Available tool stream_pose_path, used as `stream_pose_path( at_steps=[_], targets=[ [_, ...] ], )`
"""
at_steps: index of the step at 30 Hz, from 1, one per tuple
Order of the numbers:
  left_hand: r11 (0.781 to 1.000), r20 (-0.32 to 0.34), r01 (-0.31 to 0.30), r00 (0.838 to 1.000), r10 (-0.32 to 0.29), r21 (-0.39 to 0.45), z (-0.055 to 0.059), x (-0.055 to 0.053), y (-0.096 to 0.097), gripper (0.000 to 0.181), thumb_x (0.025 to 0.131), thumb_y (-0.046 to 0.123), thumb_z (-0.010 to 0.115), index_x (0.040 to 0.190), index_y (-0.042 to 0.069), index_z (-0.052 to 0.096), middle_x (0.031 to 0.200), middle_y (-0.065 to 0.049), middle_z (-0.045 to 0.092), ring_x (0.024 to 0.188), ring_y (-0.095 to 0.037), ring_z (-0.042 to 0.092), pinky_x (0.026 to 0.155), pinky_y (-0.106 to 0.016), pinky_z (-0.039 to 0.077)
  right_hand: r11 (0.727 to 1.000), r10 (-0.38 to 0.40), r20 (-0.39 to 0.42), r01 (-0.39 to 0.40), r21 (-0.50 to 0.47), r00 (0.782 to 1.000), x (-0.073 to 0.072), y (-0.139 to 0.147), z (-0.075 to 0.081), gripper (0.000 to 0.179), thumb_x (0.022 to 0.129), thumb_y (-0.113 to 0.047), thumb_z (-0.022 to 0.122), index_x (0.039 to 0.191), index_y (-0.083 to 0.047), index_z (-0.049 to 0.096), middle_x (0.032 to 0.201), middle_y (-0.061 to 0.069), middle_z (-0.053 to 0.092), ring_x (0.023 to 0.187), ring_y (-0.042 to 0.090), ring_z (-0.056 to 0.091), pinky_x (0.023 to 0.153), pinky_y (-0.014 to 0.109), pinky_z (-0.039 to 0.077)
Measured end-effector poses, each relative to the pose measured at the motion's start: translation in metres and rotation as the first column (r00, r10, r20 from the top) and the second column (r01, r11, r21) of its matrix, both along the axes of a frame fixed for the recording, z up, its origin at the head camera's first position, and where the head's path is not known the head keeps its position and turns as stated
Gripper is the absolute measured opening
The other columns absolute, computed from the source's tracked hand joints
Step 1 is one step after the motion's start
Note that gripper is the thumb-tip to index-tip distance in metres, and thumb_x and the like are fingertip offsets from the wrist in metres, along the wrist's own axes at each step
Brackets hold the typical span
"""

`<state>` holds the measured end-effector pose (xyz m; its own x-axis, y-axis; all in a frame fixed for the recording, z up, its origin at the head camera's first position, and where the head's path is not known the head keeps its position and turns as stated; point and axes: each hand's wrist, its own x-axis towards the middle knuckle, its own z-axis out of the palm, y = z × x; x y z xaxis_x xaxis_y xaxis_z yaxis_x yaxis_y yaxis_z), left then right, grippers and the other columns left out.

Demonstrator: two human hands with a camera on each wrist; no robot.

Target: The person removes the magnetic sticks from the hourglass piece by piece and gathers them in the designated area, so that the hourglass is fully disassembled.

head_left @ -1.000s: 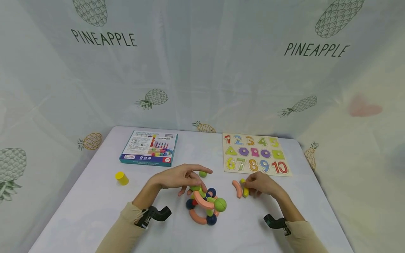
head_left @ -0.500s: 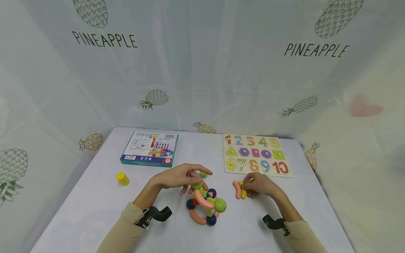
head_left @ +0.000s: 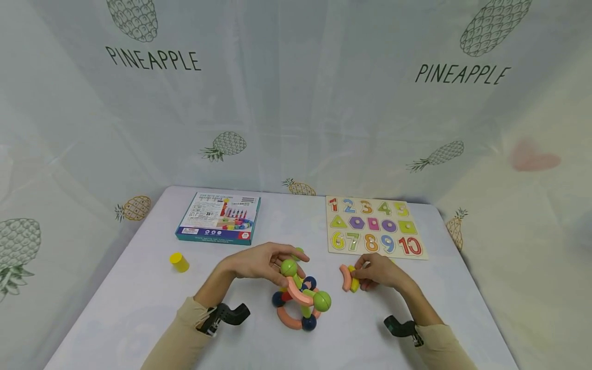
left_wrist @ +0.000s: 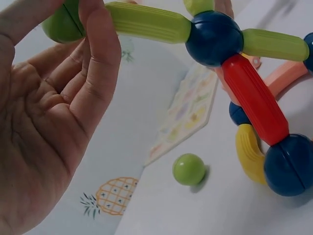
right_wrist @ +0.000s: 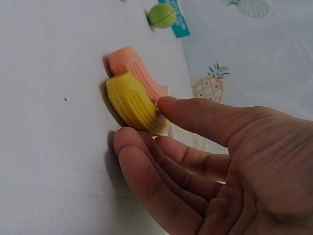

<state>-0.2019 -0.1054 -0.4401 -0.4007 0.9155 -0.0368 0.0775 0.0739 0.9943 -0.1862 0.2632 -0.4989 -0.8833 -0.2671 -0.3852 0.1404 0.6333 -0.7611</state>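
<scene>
My left hand [head_left: 259,263] holds the top green ball [head_left: 289,267] of a magnetic ball-and-stick model, its thumb and fingers around the ball in the left wrist view. The model joins dark blue balls [left_wrist: 214,38], green sticks [left_wrist: 149,22], a red stick [left_wrist: 257,100] and curved peach and yellow sticks. To the right of it, my right hand [head_left: 380,271] pinches a yellow curved stick [right_wrist: 134,103] between thumb and fingers, low over the table. A loose peach curved stick [right_wrist: 132,66] lies right alongside the yellow one.
A loose green ball [left_wrist: 189,169] lies behind the model. At the back stand a flat toy box [head_left: 217,218] on the left and a number puzzle board [head_left: 374,226] on the right. A yellow cylinder [head_left: 179,262] sits at the left. Printed cloth hangs behind the table.
My right hand has shifted the yellow curved stick left, up against the peach one. My left thumb has slid down off the top green ball, which shows more fully; the model has barely moved.
</scene>
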Motion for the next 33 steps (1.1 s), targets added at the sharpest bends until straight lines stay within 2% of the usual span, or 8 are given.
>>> stream_pose_path(
  at_steps=[3, 8, 12, 17, 20, 26, 30, 33],
  targets=[
    [1.0, -0.008, 0.003, 1.0, -0.003, -0.002, -0.003, 0.0, -0.002, 0.057, 0.09, 0.018, 0.075, 0.142, 0.012, 0.054, 0.127, -0.011, 0.068, 0.105, -0.023, 0.068, 0.087, -0.027, 0.053, 1.0, -0.001, 0.001, 0.001, 0.0, 1.0, 0.0, 0.0, 0.001, 0.029, 0.091, -0.025, 0.076, 0.099, -0.002, 0.061, 0.071, 0.011, 0.068, 0.06, 0.022, 0.067, 0.061, 0.038, 0.058],
    [1.0, 0.0, 0.015, 1.0, -0.015, -0.015, -0.008, 0.0, -0.003, 0.056, 0.09, 0.026, 0.077, 0.138, 0.006, 0.057, 0.13, -0.009, 0.066, 0.106, -0.02, 0.067, 0.092, -0.032, 0.054, 1.0, 0.001, -0.005, -0.001, 0.013, 1.0, 0.0, 0.001, 0.001, 0.028, 0.091, -0.025, 0.075, 0.098, -0.002, 0.062, 0.072, 0.01, 0.068, 0.062, 0.022, 0.066, 0.061, 0.038, 0.058],
    [1.0, 0.009, 0.021, 1.0, -0.021, -0.014, -0.013, 0.0, -0.003, 0.053, 0.09, 0.022, 0.077, 0.135, 0.002, 0.058, 0.13, -0.007, 0.065, 0.105, -0.018, 0.066, 0.094, -0.034, 0.054, 1.0, 0.005, -0.014, -0.005, 0.028, 1.0, 0.0, 0.002, 0.002, 0.027, 0.092, -0.025, 0.074, 0.096, -0.002, 0.062, 0.073, 0.01, 0.067, 0.064, 0.021, 0.065, 0.061, 0.038, 0.057],
    [0.999, 0.041, 0.042, 0.998, -0.043, 0.013, -0.021, 0.002, -0.001, 0.041, 0.092, 0.005, 0.071, 0.131, 0.003, 0.061, 0.127, -0.012, 0.066, 0.104, -0.018, 0.067, 0.095, -0.038, 0.054, 0.997, 0.008, -0.105, 0.001, 0.08, 0.994, -0.001, 0.002, 0.005, 0.023, 0.093, -0.026, 0.072, 0.091, -0.006, 0.063, 0.073, 0.006, 0.062, 0.064, 0.019, 0.059, 0.058, 0.033, 0.051],
    [1.0, 0.026, 0.02, 0.999, -0.02, 0.006, -0.025, 0.003, 0.002, 0.037, 0.092, 0.0, 0.068, 0.128, 0.004, 0.063, 0.124, -0.012, 0.067, 0.103, -0.017, 0.066, 0.094, -0.039, 0.054, 0.996, 0.033, -0.182, -0.018, 0.083, 0.983, -0.002, -0.001, 0.01, 0.022, 0.095, -0.029, 0.071, 0.088, -0.009, 0.062, 0.072, 0.003, 0.057, 0.063, 0.018, 0.054, 0.055, 0.028, 0.045],
    [0.999, -0.023, -0.034, 0.999, 0.034, -0.013, -0.028, 0.004, 0.006, 0.031, 0.095, -0.001, 0.063, 0.125, 0.007, 0.067, 0.122, -0.013, 0.068, 0.099, -0.016, 0.066, 0.089, -0.041, 0.056, 0.988, 0.139, -0.287, -0.153, -0.028, 0.948, -0.001, -0.024, 0.028, 0.02, 0.095, -0.035, 0.07, 0.097, -0.015, 0.066, 0.08, 0.005, 0.061, 0.072, 0.019, 0.057, 0.06, 0.028, 0.047],
    [1.0, -0.037, -0.026, 0.999, 0.026, -0.006, -0.03, 0.004, 0.008, 0.029, 0.098, 0.002, 0.061, 0.126, 0.007, 0.067, 0.123, -0.016, 0.068, 0.1, -0.016, 0.065, 0.087, -0.04, 0.057, 0.967, 0.187, -0.311, -0.23, -0.11, 0.932, 0.003, -0.048, 0.043, 0.019, 0.095, -0.037, 0.07, 0.103, -0.02, 0.068, 0.085, 0.008, 0.066, 0.078, 0.026, 0.061, 0.067, 0.028, 0.049],
    [1.0, -0.012, -0.003, 1.0, 0.003, 0.025, -0.032, 0.003, 0.009, 0.029, 0.099, 0.005, 0.061, 0.128, 0.004, 0.065, 0.127, -0.022, 0.065, 0.11, -0.02, 0.064, 0.091, -0.038, 0.055, 0.939, 0.221, -0.315, -0.289, -0.189, 0.923, 0.006, -0.065, 0.052, 0.018, 0.096, -0.033, 0.07, 0.11, -0.023, 0.068, 0.089, 0.005, 0.066, 0.077, 0.027, 0.062, 0.068, 0.031, 0.053]
  ],
)
